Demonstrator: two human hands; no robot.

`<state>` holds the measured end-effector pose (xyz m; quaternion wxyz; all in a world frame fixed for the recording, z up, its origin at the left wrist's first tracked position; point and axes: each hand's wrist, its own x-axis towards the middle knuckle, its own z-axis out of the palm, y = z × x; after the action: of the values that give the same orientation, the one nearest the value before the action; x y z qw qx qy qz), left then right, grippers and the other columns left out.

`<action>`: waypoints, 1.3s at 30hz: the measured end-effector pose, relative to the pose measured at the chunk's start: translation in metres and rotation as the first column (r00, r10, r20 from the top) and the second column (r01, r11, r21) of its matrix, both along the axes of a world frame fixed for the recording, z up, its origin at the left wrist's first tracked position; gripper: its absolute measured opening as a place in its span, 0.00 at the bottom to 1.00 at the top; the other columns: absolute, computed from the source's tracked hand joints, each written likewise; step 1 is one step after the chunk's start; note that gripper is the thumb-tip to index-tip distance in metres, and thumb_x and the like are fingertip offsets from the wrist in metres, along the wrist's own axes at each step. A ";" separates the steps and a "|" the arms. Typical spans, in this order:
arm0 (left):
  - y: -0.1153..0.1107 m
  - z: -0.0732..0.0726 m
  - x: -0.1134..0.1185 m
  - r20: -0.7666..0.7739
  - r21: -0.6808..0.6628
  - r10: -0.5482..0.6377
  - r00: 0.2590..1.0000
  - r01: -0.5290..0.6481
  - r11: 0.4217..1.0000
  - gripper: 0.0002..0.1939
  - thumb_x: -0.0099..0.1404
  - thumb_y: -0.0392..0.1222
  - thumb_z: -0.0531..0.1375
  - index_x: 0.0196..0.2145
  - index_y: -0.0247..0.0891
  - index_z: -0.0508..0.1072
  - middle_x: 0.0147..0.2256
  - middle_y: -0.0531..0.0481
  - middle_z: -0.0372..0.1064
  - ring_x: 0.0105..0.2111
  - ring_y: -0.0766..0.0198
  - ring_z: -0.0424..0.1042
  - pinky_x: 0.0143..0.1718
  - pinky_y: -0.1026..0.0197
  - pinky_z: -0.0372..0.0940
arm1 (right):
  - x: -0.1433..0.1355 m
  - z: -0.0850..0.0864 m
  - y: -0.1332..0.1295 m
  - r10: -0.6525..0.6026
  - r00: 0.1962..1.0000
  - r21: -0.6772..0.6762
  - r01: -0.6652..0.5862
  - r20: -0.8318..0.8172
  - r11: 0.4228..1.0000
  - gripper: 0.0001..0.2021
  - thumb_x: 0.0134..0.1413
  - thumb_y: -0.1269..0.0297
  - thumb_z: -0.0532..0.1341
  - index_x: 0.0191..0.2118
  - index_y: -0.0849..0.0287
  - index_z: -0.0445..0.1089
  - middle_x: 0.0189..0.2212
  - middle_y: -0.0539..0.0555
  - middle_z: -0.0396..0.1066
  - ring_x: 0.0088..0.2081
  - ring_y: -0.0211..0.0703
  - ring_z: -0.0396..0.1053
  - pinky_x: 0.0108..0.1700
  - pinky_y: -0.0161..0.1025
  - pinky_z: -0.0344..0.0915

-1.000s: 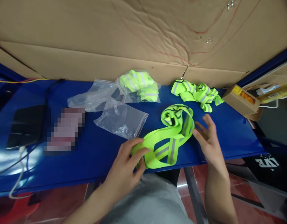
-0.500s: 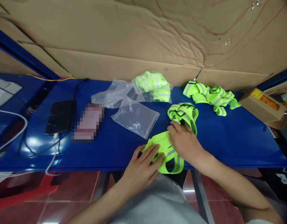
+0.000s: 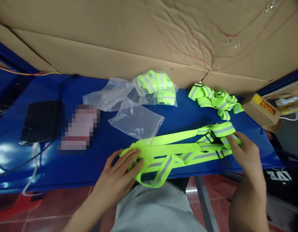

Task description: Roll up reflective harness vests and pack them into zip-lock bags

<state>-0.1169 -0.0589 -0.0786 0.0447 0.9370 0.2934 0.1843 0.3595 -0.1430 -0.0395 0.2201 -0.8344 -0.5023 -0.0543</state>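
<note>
A neon yellow-green reflective strap harness [image 3: 173,149] with grey stripes and black buckles lies stretched along the front of the blue table. My left hand [image 3: 120,172] holds its left end, fingers curled over the webbing. At the other end, my right hand [image 3: 247,153] is closed on the bunched straps; part of its grip is hidden. A loop of strap hangs at the table's front edge, beside my left fingers. Just behind the harness, a clear zip bag [image 3: 138,119] lies flat, its red-edged side close to the upper strap.
Another tangled reflective harness [image 3: 216,100] lies at the back right, near a small cardboard box [image 3: 261,111]. A clear bag [image 3: 156,87] with reflective straps inside stands by the cardboard wall [image 3: 103,54]. More clear bags [image 3: 107,95], a black device [image 3: 40,120] with a white cable and a blurred-out pinkish item [image 3: 78,129] are leftward.
My right hand has moved right with the bundled straps, which are now unrolled into a long stretch. My left hand, still on the other end, sits further left in view.
</note>
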 end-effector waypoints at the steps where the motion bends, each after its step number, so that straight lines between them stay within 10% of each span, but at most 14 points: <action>1: 0.003 0.000 -0.006 -0.009 0.005 0.004 1.000 -0.004 1.000 0.21 0.70 0.27 0.55 0.56 0.40 0.76 0.63 0.39 0.73 0.63 0.44 0.72 0.65 0.36 0.58 | 0.009 -0.001 -0.002 -0.012 0.997 0.021 0.013 -0.073 1.000 0.15 0.65 0.48 0.65 0.44 0.54 0.82 0.35 0.58 0.83 0.34 0.49 0.78 0.32 0.41 0.66; 9: 0.014 0.009 -0.040 0.018 -0.070 0.041 0.999 -0.040 0.997 0.28 0.69 0.27 0.53 0.62 0.46 0.72 0.66 0.42 0.69 0.68 0.45 0.67 0.72 0.31 0.52 | -0.009 0.001 -0.011 -0.165 0.965 0.329 0.090 0.206 0.940 0.12 0.67 0.59 0.64 0.47 0.59 0.81 0.47 0.69 0.81 0.52 0.66 0.79 0.53 0.56 0.73; 11: 0.015 0.014 -0.042 0.044 -0.077 0.095 0.994 -0.092 0.993 0.24 0.71 0.30 0.55 0.61 0.46 0.71 0.65 0.40 0.69 0.66 0.44 0.69 0.69 0.32 0.58 | -0.037 0.008 -0.015 -0.014 0.979 0.396 -0.068 0.202 0.916 0.10 0.68 0.64 0.62 0.50 0.55 0.79 0.46 0.64 0.81 0.51 0.62 0.80 0.55 0.56 0.73; 15: 0.019 0.027 -0.041 0.068 -0.126 0.306 0.950 -0.296 0.947 0.15 0.75 0.43 0.58 0.57 0.48 0.74 0.61 0.42 0.72 0.56 0.45 0.76 0.58 0.41 0.70 | -0.075 0.016 -0.013 0.540 0.820 0.063 -0.559 0.191 0.827 0.17 0.67 0.66 0.66 0.59 0.52 0.73 0.56 0.60 0.78 0.59 0.58 0.76 0.63 0.57 0.69; 17: 0.020 0.035 -0.039 0.095 -0.254 0.498 0.862 -0.463 0.849 0.11 0.74 0.48 0.61 0.52 0.49 0.76 0.52 0.48 0.78 0.49 0.51 0.79 0.55 0.47 0.73 | -0.073 0.012 -0.009 0.592 0.782 -0.053 -0.594 0.193 0.803 0.18 0.69 0.64 0.65 0.62 0.52 0.71 0.60 0.60 0.76 0.61 0.58 0.75 0.66 0.59 0.65; 20: 0.019 0.044 -0.035 0.166 -0.617 0.783 0.600 -0.556 0.557 0.13 0.66 0.50 0.70 0.45 0.45 0.75 0.42 0.54 0.80 0.43 0.57 0.80 0.47 0.57 0.75 | -0.054 -0.003 -0.007 0.520 0.829 -0.086 -0.514 0.209 0.854 0.17 0.72 0.60 0.63 0.62 0.53 0.72 0.61 0.59 0.76 0.61 0.58 0.74 0.67 0.59 0.62; 24: 0.018 0.050 -0.024 0.223 -0.932 0.923 0.313 -0.209 0.296 0.23 0.56 0.45 0.77 0.45 0.42 0.75 0.27 0.59 0.74 0.27 0.68 0.72 0.28 0.70 0.66 | -0.032 -0.020 -0.007 0.481 0.847 -0.102 -0.471 0.225 0.876 0.16 0.73 0.55 0.60 0.60 0.52 0.74 0.62 0.59 0.74 0.62 0.60 0.74 0.66 0.61 0.61; 31: 0.025 0.055 -0.014 0.018 -0.986 0.999 0.044 0.167 0.011 0.21 0.55 0.42 0.77 0.43 0.43 0.73 0.27 0.59 0.72 0.24 0.70 0.69 0.24 0.71 0.66 | -0.029 -0.008 -0.007 0.558 0.805 0.015 -0.572 0.200 0.820 0.05 0.72 0.63 0.62 0.49 0.52 0.75 0.46 0.54 0.81 0.52 0.55 0.79 0.65 0.59 0.61; 34: 0.020 0.050 -0.017 0.093 -0.995 0.991 0.092 0.040 0.089 0.13 0.65 0.43 0.71 0.44 0.43 0.73 0.33 0.56 0.75 0.30 0.66 0.73 0.30 0.67 0.70 | -0.035 -0.002 -0.012 0.456 0.861 0.136 -0.492 0.227 0.860 0.05 0.70 0.67 0.62 0.48 0.55 0.73 0.42 0.56 0.79 0.46 0.54 0.78 0.62 0.57 0.64; 39: -0.006 0.043 -0.015 0.434 -0.458 0.736 0.519 -0.577 0.676 0.06 0.76 0.44 0.60 0.45 0.42 0.75 0.55 0.47 0.73 0.59 0.53 0.72 0.65 0.45 0.64 | -0.055 -0.005 -0.016 0.510 0.819 0.096 -0.548 0.263 0.831 0.06 0.69 0.68 0.63 0.49 0.54 0.72 0.38 0.55 0.79 0.39 0.51 0.77 0.50 0.52 0.63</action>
<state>-0.1319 -0.0650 -0.0359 0.1798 0.6332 0.6198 0.4272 0.3048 -0.1589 -0.0450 0.2370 -0.6281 -0.7301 -0.1273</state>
